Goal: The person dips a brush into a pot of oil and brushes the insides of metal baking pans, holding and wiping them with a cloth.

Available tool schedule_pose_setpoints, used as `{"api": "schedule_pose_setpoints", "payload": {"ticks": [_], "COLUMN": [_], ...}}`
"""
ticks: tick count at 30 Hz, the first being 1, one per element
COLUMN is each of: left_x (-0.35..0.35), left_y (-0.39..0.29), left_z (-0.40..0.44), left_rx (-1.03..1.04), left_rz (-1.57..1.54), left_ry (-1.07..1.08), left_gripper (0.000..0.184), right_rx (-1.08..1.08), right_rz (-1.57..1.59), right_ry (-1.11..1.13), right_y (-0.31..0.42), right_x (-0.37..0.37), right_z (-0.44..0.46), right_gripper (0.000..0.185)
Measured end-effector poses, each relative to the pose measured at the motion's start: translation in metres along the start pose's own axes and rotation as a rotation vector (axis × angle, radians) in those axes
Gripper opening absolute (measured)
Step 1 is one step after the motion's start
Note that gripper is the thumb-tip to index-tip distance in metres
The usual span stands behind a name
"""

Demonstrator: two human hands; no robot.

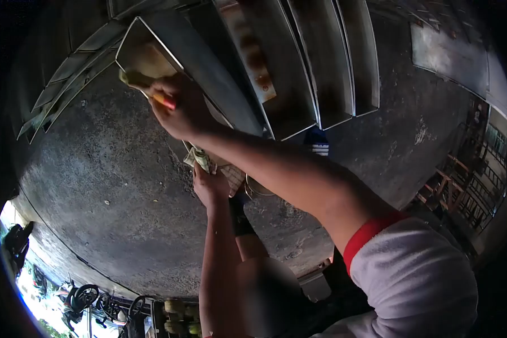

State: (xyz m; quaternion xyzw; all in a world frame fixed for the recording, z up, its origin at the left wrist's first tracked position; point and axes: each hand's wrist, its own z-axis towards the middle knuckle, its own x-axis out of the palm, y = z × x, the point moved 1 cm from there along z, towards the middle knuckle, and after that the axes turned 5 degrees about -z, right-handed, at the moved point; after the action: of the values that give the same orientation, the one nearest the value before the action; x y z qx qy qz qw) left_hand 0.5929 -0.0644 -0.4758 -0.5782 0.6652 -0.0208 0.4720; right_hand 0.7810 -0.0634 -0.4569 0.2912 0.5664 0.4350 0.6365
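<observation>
A long open metal trough (180,42) stands tilted in front of me, with a brownish patch inside its far end. My right hand (174,107) is closed around a brush with an orange-red handle (164,101). The brush's head is at the trough's end rim and is hard to make out. Lower down, my left hand (211,183) grips a pale, crumpled cloth (200,160) by the trough's near end. Whether its fingers also hold the metal edge cannot be told.
Several more metal troughs (327,62) lie side by side at the upper right, one with rust-brown stains. Other metal pieces (73,70) lean at the upper left. A blue-and-white item (319,147) is on the dark concrete floor (112,186). Motorcycles (84,296) stand outside, lower left.
</observation>
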Motion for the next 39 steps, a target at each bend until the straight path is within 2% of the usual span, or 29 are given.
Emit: {"api": "schedule_pose_setpoints", "payload": {"ticks": [3,5,7,9,11,12,13,14,15,16,18,19,20,21,23,24,25,27,28,30,32,33,35,37,39], "left_x": [0.002,-0.003,0.003,0.006,0.002,0.0,-0.002,-0.007,-0.01,-0.009,-0.009,-0.009,-0.01,-0.012,-0.015,-0.018,-0.019,-0.019,-0.019,-0.019,-0.019,-0.018,-0.018,-0.018,-0.019], "left_y": [0.0,-0.012,-0.014,-0.022,-0.029,-0.03,-0.031,-0.034,-0.032,-0.027,-0.018,-0.021,-0.023,-0.024,-0.031,-0.03,-0.032,-0.033,-0.032,-0.03,-0.034,-0.034,-0.031,-0.029,-0.031], "left_z": [0.007,0.008,0.01,0.003,0.0,-0.004,-0.007,-0.008,-0.008,-0.005,-0.007,-0.004,-0.004,-0.004,-0.002,0.0,0.004,0.006,0.007,0.009,0.014,0.014,0.012,0.01,0.011], "left_rx": [-0.018,-0.131,0.055,0.052,0.065,0.065,0.061,0.021,0.018,0.049,0.054,0.052,0.052,0.042,0.118,0.112,0.118,0.093,0.116,0.111,0.118,0.104,0.116,0.128,0.15], "left_rz": [-0.218,-0.107,0.002,0.037,0.067,0.087,0.107,0.092,0.108,0.12,0.14,0.137,0.136,0.131,0.187,0.228,0.213,0.291,0.293,0.289,0.295,0.279,0.256,0.273,0.27], "left_ry": [-0.041,0.01,-0.086,-0.091,-0.106,-0.093,-0.074,-0.043,-0.042,-0.066,-0.073,-0.05,-0.026,-0.03,-0.019,0.053,0.034,0.128,0.132,0.132,0.147,0.146,0.119,0.12,0.11], "left_gripper": [0.049,0.051,0.054,0.056,0.057,0.059,0.06,0.061,0.059,0.057,0.055,0.055,0.056,0.056,0.049,0.048,0.048,0.045,0.042,0.042,0.04,0.04,0.04,0.039,0.039], "right_rx": [-0.03,-0.065,-0.077,0.082,0.087,0.295,0.071,-0.071,-0.24,-0.266,-0.396,-0.477,-0.484,-0.387,-0.477,-0.527,-0.55,-0.664,-0.836,-0.832,-0.939,-0.95,-0.707,-0.51,-0.583], "right_rz": [-0.082,-0.05,-0.004,0.096,-0.015,-0.06,-0.291,-0.286,-0.298,-0.301,-0.501,-0.441,-0.472,-0.377,-0.614,-0.765,-0.773,-0.966,-0.977,-0.86,-0.749,-0.749,-0.551,-0.376,-0.433], "right_ry": [-0.014,-0.114,-0.15,-0.084,0.173,0.457,0.626,0.673,0.803,0.809,1.331,1.217,1.209,1.106,0.984,0.875,0.868,1.124,1.083,0.976,0.886,0.904,0.659,0.678,0.829], "right_y": [0.009,-0.012,-0.041,-0.09,-0.071,-0.07,-0.046,-0.062,-0.035,-0.039,-0.057,-0.059,-0.068,-0.084,-0.072,-0.074,-0.064,-0.046,-0.034,-0.011,0.017,0.032,0.06,0.055,0.01], "right_x": [0.004,0.023,0.052,0.085,0.032,0.015,-0.029,-0.046,-0.085,-0.092,-0.091,-0.081,-0.065,-0.044,-0.025,-0.016,-0.016,-0.03,-0.043,-0.072,-0.096,-0.104,-0.113,-0.106,-0.09], "right_z": [-0.004,0.015,0.049,0.05,0.017,-0.01,-0.031,-0.084,-0.083,-0.069,-0.058,-0.029,-0.001,0.022,0.082,0.1,0.116,0.144,0.153,0.163,0.167,0.168,0.168,0.159,0.158], "right_gripper": [0.014,0.013,0.013,0.01,0.007,0.011,0.011,0.009,0.008,0.008,0.008,0.008,0.008,0.009,0.007,0.009,0.009,0.015,0.021,0.022,0.022,0.022,0.018,0.015,0.014]}}
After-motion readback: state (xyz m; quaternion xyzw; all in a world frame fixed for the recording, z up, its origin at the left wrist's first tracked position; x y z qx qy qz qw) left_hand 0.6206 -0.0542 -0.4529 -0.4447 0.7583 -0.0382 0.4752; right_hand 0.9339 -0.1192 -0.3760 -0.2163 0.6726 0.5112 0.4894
